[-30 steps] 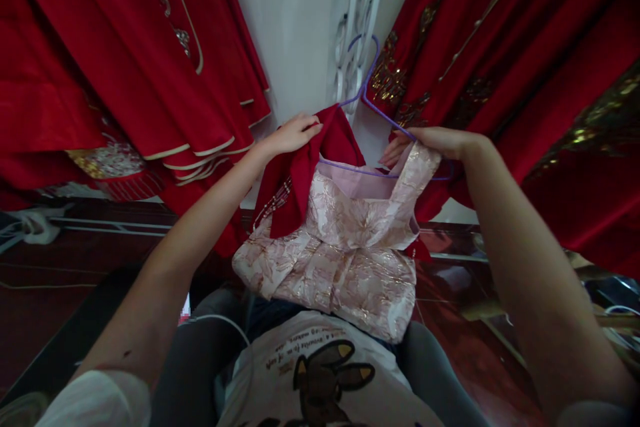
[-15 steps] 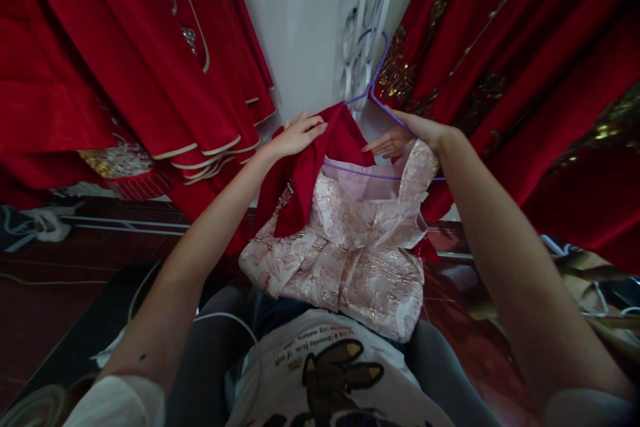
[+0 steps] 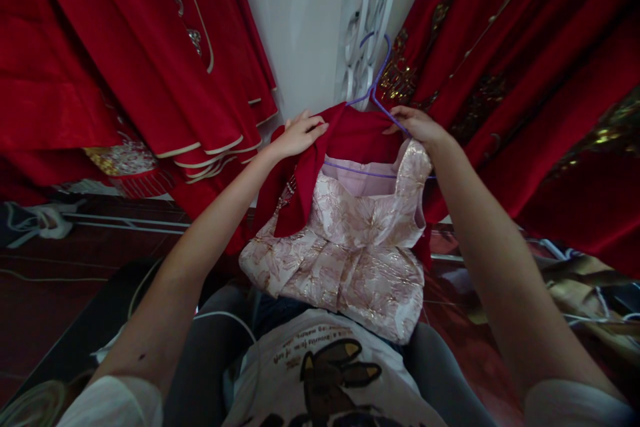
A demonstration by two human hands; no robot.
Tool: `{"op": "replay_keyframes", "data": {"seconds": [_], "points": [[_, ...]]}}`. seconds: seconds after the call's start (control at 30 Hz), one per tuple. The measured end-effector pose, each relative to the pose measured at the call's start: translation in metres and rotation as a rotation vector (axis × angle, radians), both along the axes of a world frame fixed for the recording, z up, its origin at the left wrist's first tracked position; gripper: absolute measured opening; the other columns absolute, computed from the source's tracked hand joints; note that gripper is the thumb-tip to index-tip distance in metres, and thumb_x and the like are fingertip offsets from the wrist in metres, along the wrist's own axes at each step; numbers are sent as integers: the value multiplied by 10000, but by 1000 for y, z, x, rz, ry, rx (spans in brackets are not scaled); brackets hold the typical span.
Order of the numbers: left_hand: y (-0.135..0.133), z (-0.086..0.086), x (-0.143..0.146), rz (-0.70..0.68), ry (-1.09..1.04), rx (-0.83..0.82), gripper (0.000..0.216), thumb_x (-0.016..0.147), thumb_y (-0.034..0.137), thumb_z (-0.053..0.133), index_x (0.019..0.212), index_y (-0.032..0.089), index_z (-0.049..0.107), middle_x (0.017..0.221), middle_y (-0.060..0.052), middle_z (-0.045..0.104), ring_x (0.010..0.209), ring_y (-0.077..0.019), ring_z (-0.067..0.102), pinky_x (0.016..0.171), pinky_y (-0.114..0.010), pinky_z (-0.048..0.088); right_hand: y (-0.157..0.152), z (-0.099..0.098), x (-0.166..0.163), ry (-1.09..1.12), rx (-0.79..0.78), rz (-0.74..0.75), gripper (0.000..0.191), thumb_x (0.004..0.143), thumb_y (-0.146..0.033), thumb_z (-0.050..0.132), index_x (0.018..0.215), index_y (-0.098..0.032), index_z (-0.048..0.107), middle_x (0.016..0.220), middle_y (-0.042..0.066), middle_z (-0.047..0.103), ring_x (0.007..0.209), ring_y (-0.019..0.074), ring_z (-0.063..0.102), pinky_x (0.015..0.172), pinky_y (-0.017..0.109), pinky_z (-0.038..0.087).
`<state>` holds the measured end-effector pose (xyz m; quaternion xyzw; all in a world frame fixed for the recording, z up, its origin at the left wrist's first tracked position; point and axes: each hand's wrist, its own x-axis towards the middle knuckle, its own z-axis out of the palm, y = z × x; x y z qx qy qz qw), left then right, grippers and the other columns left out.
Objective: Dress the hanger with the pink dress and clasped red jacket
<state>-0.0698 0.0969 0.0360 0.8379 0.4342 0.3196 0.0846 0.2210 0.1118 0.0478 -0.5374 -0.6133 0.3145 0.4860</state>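
A pink and gold brocade top (image 3: 350,240) hangs on a purple wire hanger (image 3: 376,90) above my lap. A red garment (image 3: 320,160) is draped over the hanger's shoulders behind it. My left hand (image 3: 299,135) grips the red cloth at the left shoulder, fingers curled. My right hand (image 3: 417,123) pinches the red cloth at the right shoulder, against the hanger wire and just above the pink top's strap.
Red embroidered gowns hang at the left (image 3: 125,67) and right (image 3: 525,80), close on both sides. A white wall with a white ornate frame (image 3: 367,20) stands ahead. Dark red floor (image 3: 60,267) with cables lies below, and my legs and printed shirt (image 3: 325,373) are at the bottom.
My right hand has moved from the pink top's strap up to the right shoulder and closed on the red cloth, spreading it across the hanger. My left hand has kept its hold.
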Motion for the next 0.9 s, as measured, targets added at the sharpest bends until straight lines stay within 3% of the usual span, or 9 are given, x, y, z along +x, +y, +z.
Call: {"op": "replay_keyframes", "data": {"seconds": [0.13,0.27,0.33,0.47,0.57,0.67,0.73,0.9], "points": [[-3,1,2,-42,2,-35,304,992,390,383,942,207,621,1044,-42,592,1153,-235,530,1126,-558,225,5,4,15,-294,83,-214,294,711,32,545,936,-123,655,816,37,696,656,98,593,651,219,455],[-3,-2,3,-85,-26,-41,312,989,406,368,942,211,606,1056,-45,607,1175,-240,525,1117,-569,247,2,6,46,-443,125,-361,358,760,14,513,1074,-32,678,1049,177,710,775,105,612,701,218,447],[-2,-4,4,-87,-40,-41,315,989,401,365,915,201,598,1028,-41,608,1152,-236,538,1112,-560,261,-4,6,65,-544,120,-409,365,748,13,528,1062,-43,705,1040,171,719,822,123,627,742,223,449],[-1,-6,8,-88,-50,-33,292,985,371,382,880,191,586,995,-30,606,1101,-220,558,1114,-515,280,-19,9,91,-947,40,-381,345,756,-10,601,1055,-101,748,973,122,742,906,169,663,822,243,458],[-3,-6,9,-95,-52,-32,279,981,365,392,886,190,587,1003,-31,609,1090,-215,562,1107,-485,295,-28,13,93,-1064,40,-394,290,798,-67,637,1068,-51,739,1077,195,708,1099,242,620,970,326,408],[-6,-6,8,-79,-49,-36,277,981,362,390,908,191,595,1005,-31,607,1084,-217,565,1108,-496,288,-38,14,89,-1091,121,-539,341,853,-184,646,1123,17,696,1274,337,559,1291,321,476,1023,421,352],[-7,-5,8,-78,-45,-35,280,981,364,386,916,194,599,1012,-31,609,1095,-216,560,1113,-495,284,-44,12,89,-1076,115,-609,343,855,-194,649,1122,17,695,1266,376,535,1252,332,507,957,432,394],[-4,-7,5,-98,-23,-10,305,987,391,376,931,198,605,1029,-40,619,1096,-208,562,1100,-456,316,-51,7,106,-1128,-55,-600,305,767,-86,678,1060,-20,728,1068,302,665,1014,290,639,810,383,443]]}}
